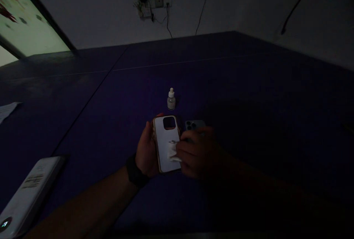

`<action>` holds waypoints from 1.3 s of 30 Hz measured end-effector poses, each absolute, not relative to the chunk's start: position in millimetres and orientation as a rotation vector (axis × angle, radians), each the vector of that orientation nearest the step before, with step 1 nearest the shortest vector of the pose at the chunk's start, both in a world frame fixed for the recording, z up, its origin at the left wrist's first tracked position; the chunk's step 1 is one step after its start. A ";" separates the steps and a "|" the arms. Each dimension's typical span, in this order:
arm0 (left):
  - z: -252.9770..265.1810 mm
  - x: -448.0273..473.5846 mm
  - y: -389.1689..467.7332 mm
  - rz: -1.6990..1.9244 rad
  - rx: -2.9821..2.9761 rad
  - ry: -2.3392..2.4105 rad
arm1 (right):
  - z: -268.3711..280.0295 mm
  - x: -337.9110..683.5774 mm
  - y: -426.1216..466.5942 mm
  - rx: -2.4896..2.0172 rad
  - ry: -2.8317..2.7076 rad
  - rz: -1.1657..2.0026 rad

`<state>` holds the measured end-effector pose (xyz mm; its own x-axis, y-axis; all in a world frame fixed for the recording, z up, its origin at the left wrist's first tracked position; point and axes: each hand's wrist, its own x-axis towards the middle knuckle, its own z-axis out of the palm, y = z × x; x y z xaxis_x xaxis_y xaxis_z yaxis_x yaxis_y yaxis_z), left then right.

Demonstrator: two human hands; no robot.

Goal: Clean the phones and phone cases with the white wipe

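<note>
Nearest you, at the lower left, a white slab-shaped device with a small lit display (pixel 31 191) lies on the dark blue-purple surface (pixel 110 121). In front of you, your left hand (pixel 146 154) props up a white-backed phone case with a gold-brown rim (pixel 163 139), and a crumpled white cloth or tissue (pixel 172 152) is against its back. Work on that panel looks under way; you cannot tell from here how much is covered or left.

Your left grip is closed around the case's left edge, fingers partly hidden behind. Your right hand (pixel 196 154) pinches the cloth between its fingers, though dimness blurs the exact hold. Just right of the case, partly hidden by that hand, is a grey-blue phone (pixel 190 124). Beyond the case stands a small clear bottle with a white dropper cap (pixel 171 102).
</note>
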<state>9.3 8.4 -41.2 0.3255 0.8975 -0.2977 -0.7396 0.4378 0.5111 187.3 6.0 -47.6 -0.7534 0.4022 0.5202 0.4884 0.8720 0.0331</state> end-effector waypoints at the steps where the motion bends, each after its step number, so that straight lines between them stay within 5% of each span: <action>1: -41.5 9.2 8.4 1.091 0.320 0.595 | -47.8 186.8 5.8 -0.604 -2.546 -0.221; 27: -37.4 9.2 2.7 1.359 0.541 0.670 | -59.4 168.0 -4.0 -0.502 -2.624 -0.028; 39: -37.4 13.5 -4.3 1.422 0.576 0.643 | -41.1 183.7 0.5 -0.614 -2.663 -0.376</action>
<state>13.5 -4.3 -37.4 0.0382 0.9974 -0.0616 -0.7047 0.0706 0.7060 183.7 0.5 -41.1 -0.8322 0.3630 0.4192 0.4648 0.8689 0.1702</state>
